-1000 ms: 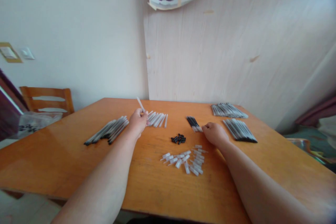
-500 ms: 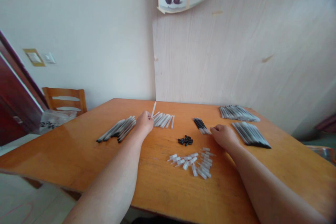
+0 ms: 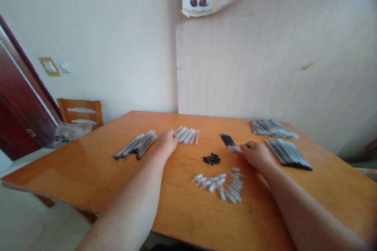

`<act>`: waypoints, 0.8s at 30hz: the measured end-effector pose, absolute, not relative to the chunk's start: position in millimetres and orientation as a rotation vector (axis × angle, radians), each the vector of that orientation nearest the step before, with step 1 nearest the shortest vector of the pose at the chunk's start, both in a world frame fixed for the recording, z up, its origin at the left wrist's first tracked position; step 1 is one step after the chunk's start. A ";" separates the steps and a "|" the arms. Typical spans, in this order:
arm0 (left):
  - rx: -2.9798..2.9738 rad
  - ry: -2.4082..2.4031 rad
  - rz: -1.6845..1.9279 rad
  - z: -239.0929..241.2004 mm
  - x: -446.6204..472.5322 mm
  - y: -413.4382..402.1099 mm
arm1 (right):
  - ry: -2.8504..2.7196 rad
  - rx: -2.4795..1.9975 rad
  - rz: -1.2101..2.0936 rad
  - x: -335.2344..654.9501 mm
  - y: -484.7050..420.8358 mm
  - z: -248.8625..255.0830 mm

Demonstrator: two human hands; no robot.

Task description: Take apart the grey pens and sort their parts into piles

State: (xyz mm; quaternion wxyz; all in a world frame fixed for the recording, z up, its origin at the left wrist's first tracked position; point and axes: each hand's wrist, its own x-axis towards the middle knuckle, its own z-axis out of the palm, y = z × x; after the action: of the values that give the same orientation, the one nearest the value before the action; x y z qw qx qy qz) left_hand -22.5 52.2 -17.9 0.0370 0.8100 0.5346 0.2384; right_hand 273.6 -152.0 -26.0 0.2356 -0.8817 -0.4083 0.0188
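My left hand (image 3: 167, 141) is closed at the left end of a row of white pen tubes (image 3: 188, 135). What its fingers hold, if anything, is hidden. To its left lies a pile of grey pens with black ends (image 3: 137, 145). My right hand (image 3: 255, 153) rests with curled fingers beside the clear ends of some black pen refills (image 3: 227, 141); whether it grips one is hidden. Between the hands lie small black plugs (image 3: 212, 159). Nearer me are white pen tips with thin points (image 3: 220, 182), spread loosely.
Two stacks of grey pens lie at the right, one at the back (image 3: 273, 128) and one closer (image 3: 288, 153). A wooden chair (image 3: 79, 111) and a plastic bag (image 3: 72, 131) stand past the left edge of the wooden table (image 3: 88, 176). A wall rises behind.
The white tube that stood up from my left hand no longer shows there, and that hand has lowered slightly. My right hand stays by the refills. The whole view has shifted a little.
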 end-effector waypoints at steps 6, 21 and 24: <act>2.488 1.634 0.724 -17.7 -21.3 50.3 | -1.142 -2.427 0.050 273.5 -151.5 -26.0; 2.443 1.620 0.749 -12.1 -23.8 48.5 | -1.143 -2.401 0.046 274.7 -151.5 -27.7; 2.422 1.678 0.748 -7.8 -28.7 47.1 | -1.153 -2.400 0.048 275.6 -151.5 -28.1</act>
State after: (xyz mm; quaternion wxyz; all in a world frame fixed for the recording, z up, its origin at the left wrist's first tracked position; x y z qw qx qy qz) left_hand -28.7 47.1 -7.8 0.0510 0.7957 0.5512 0.2458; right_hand 275.6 -151.5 -28.1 0.2371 -0.8755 -0.4208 0.0175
